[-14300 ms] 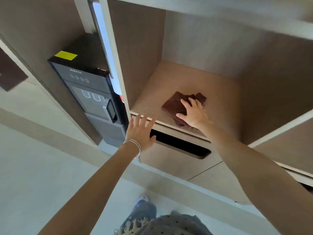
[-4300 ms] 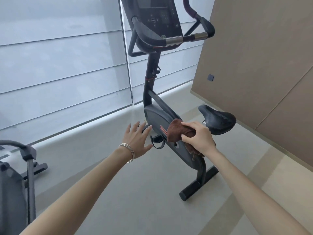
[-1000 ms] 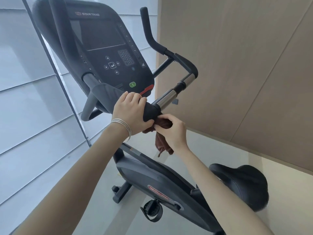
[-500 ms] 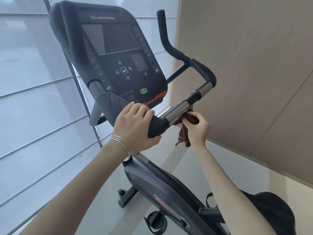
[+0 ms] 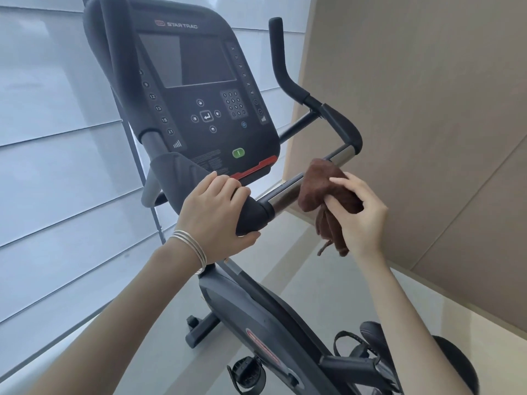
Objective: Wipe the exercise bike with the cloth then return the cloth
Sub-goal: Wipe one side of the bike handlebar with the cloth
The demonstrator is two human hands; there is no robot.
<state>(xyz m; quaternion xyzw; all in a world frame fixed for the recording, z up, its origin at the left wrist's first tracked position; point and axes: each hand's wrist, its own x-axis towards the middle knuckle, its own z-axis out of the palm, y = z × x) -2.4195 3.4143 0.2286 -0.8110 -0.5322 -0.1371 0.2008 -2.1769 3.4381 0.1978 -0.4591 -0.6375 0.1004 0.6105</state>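
Note:
The black exercise bike fills the middle of the head view, its console up front. My left hand is wrapped around the black handlebar grip below the console. My right hand holds the brown cloth, which is folded over the chrome section of the handlebar; a loose end hangs down beneath my fingers. The black saddle shows at the bottom right, partly behind my right forearm.
Pale window blinds cover the left side. A tan panelled wall rises on the right, close behind the handlebar. Grey floor lies under the bike, with a pedal low in the frame.
My right hand has slid the cloth further right and up along the chrome bar, away from my left hand. The left hand stays on the grip. The camera has moved a little closer.

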